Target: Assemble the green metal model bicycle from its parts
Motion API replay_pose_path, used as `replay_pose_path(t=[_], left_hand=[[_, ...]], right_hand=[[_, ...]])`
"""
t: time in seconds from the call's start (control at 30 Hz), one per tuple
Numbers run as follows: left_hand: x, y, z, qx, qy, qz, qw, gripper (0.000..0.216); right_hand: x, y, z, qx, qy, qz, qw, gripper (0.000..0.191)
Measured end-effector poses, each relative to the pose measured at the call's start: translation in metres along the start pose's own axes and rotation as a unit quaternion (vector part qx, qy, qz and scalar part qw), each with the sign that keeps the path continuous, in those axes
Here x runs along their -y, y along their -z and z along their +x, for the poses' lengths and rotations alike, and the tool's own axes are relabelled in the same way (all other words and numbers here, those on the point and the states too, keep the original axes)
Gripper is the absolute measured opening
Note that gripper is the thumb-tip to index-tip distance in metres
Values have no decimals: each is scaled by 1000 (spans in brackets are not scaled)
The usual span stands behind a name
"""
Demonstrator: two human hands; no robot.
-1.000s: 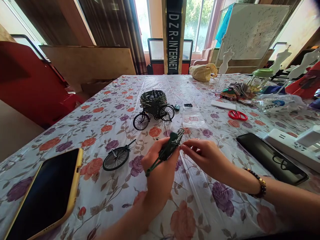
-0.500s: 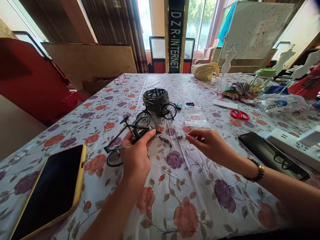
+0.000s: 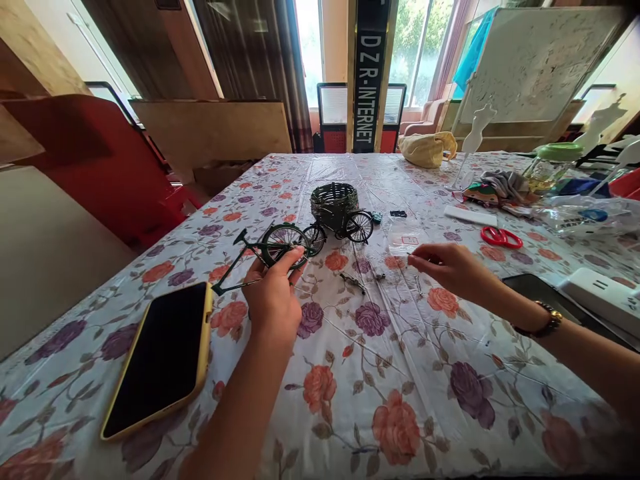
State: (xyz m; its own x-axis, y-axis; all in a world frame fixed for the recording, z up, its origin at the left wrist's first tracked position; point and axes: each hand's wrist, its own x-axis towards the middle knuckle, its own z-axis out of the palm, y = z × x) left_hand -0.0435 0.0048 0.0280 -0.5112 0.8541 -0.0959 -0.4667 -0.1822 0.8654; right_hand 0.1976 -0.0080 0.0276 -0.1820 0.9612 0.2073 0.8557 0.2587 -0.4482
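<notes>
Gripping a toy bicycle frame [image 3: 255,259] with fingers wrapped around it near the wheel [image 3: 285,243], the left hand [image 3: 273,300] is closed, at mid-table toward the left edge. Head view: frame's long axis runs diagonally, low end out left past the hand, wheel end up right, just beside a toy tricycle with a woven basket [image 3: 336,212]. Right hand [image 3: 450,263] is loosely curled, nothing visible in it, well apart from the frame, on the right. Nearest to it are a small metal pin [image 3: 417,285] and a clear plastic bag [image 3: 407,237]. A dark metal part [image 3: 353,283] lies between the hands. Yellow-cased phone [image 3: 160,360] sits near the left edge.
</notes>
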Motion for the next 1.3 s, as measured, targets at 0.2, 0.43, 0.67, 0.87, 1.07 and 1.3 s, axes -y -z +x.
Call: replay_pose_path(t=[0.2, 0.43, 0.67, 0.87, 1.07, 1.3], left_hand=[[3, 0, -3, 20, 35, 0, 999, 22], [0, 0, -2, 22, 61, -16, 998, 20], [-2, -2, -5, 33, 74, -23, 996, 21], [-1, -3, -7, 36, 83, -24, 996, 21], [2, -2, -4, 38, 107, -24, 993, 22], [3, -2, -4, 30, 120, -20, 992, 21]], right_hand=[[19, -30, 19, 77, 52, 9, 996, 23], [20, -13, 52, 97, 62, -49, 992, 20], [-23, 19, 42, 194, 59, -83, 976, 19], [-40, 14, 19, 194, 67, -65, 977, 23], [-46, 2, 15, 185, 78, -48, 978, 24], [-50, -2, 19, 198, 91, -35, 975, 21]])
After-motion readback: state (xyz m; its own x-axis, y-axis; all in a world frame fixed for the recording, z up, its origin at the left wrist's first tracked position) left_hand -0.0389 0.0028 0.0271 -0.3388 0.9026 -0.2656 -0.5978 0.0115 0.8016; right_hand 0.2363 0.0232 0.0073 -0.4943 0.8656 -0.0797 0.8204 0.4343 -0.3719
